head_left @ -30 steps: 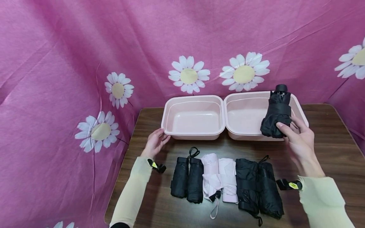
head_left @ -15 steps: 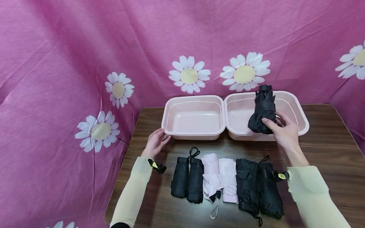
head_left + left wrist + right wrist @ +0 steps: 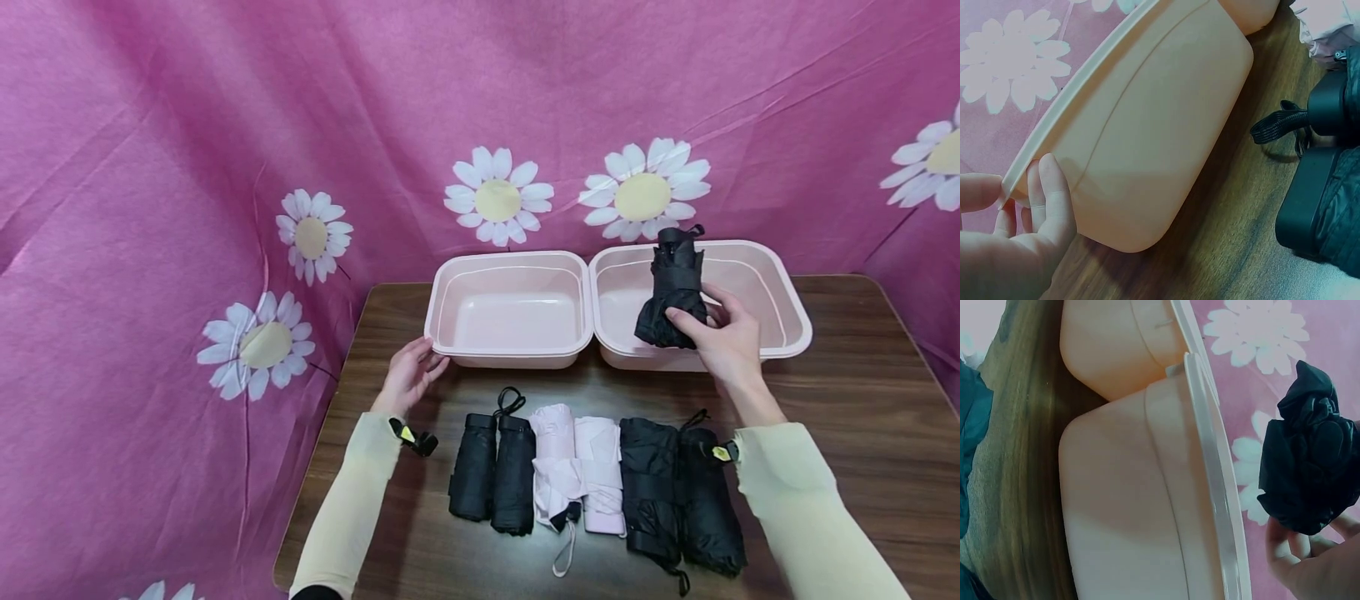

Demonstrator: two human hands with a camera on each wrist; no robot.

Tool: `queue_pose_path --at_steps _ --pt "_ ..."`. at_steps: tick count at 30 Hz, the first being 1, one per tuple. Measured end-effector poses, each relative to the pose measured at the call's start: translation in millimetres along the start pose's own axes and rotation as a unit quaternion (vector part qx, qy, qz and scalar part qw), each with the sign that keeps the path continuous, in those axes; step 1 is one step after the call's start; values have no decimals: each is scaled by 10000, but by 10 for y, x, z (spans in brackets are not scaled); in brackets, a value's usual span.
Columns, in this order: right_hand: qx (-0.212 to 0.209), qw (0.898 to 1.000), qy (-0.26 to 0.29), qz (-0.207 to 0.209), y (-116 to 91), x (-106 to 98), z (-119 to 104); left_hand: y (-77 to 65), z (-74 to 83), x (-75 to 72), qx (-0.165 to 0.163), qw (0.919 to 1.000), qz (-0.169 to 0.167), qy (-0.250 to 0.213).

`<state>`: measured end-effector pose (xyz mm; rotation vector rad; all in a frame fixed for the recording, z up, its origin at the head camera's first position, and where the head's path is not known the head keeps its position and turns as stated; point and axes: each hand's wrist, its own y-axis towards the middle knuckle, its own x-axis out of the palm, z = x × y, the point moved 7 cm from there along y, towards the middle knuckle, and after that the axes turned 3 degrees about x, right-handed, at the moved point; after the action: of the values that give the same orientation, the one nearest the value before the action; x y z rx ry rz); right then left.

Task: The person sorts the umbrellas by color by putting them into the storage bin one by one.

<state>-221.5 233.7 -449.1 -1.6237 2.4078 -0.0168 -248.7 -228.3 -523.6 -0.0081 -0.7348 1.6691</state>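
Observation:
In the head view my right hand [image 3: 726,340] grips a folded black umbrella [image 3: 675,287] near its bunched lower end, with the handle end pointing up and away. The umbrella is above the left part of the right pink basin [image 3: 783,325]. From the right wrist view, the umbrella's crumpled black cloth [image 3: 1310,456] shows beyond the basin rim, and my fingers are partly hidden behind it. My left hand [image 3: 408,375] pinches the near left corner of the left pink basin [image 3: 513,362], thumb on the rim [image 3: 1025,162] and fingers beneath it.
In front of the basins lies a row of folded umbrellas: two slim black ones [image 3: 513,475] at left, two pale pink ones [image 3: 600,475] in the middle and two bulkier black ones [image 3: 652,492] at right. All rest on a brown wooden table [image 3: 847,375]. Behind hangs a pink flowered cloth [image 3: 420,125].
My right hand has carried the black umbrella leftward over the right basin, slowing in the last half second. My left hand stays at the left basin's corner.

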Motion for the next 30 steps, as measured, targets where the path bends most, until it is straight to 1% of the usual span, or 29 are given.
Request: queue_pose_path --at_steps 3,6,15,21,26,30 --pt "-29 9995 -295 65 12 43 7 6 -7 10 21 10000 -38 7" --pt "-26 9988 -482 89 20 85 18 13 -9 8 31 10000 -78 22" --pt "71 9986 -527 -42 27 195 21 31 9 -12 95 9999 -71 37" --pt "169 9981 -574 -158 59 268 51 12 8 -14 55 10000 21 -33" --pt "297 9974 -650 -30 68 295 70 17 16 -13 55 10000 17 4" --pt "333 9972 -656 150 56 259 54 30 24 -11 73 10000 -9 50"
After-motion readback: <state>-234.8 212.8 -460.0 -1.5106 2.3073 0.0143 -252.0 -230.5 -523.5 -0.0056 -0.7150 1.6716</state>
